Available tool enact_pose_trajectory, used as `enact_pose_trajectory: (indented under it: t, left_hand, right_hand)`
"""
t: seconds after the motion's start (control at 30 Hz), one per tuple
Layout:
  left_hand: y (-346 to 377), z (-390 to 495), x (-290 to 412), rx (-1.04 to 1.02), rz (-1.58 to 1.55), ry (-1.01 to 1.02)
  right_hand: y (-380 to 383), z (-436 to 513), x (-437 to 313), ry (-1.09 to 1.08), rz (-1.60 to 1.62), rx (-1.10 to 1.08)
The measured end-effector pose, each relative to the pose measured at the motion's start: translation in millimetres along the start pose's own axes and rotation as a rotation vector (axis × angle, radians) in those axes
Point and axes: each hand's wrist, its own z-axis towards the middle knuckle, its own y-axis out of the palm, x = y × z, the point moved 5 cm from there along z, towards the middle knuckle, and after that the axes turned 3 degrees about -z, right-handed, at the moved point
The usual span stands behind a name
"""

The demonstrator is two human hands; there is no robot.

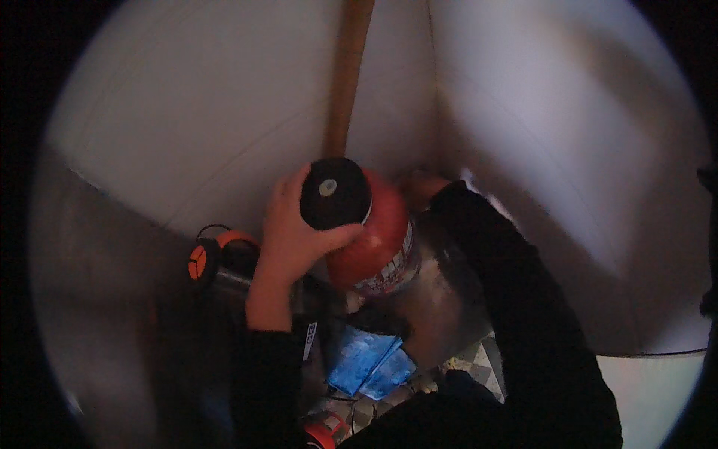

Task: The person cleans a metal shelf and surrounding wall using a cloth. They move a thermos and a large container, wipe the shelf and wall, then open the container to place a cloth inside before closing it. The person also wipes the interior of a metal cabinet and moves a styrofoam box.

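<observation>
A red cylinder-shaped container with a printed band of writing stands in the corner in front of me. At its upper end is a round black cap with a small pale disc in its middle. My left hand curls around the cap's left side, thumb along its lower edge. Behind the container on the right is my right hand, dim and partly hidden by the container and the black sleeve. Whether its fingers hold anything cannot be made out.
Pale walls meet behind the container, with a brown pole or pipe running up them. An orange and black device lies left of my wrist. Blue packets lie below, near patterned flooring and a red object.
</observation>
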Motion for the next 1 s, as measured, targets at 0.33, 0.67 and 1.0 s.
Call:
enact_pose_trajectory:
  t: [0.33,0.67,1.0]
  left_hand:
    - [4.2,-0.9,-0.6,0.060,-0.076,-0.072]
    - [41.6,-116.2,-30.8,0.261,-0.887,-0.604]
    - [90.1,-129.5,-59.8,0.018,-1.555,-0.984]
  right_hand:
    - [-47.7,-234.0,-108.5,-0.001,0.200,0.028]
    - [-111.2,-367.2,-129.5,0.206,0.336,0.104]
    - [-31.9,-290.9,-118.7,0.445,0.050,0.061]
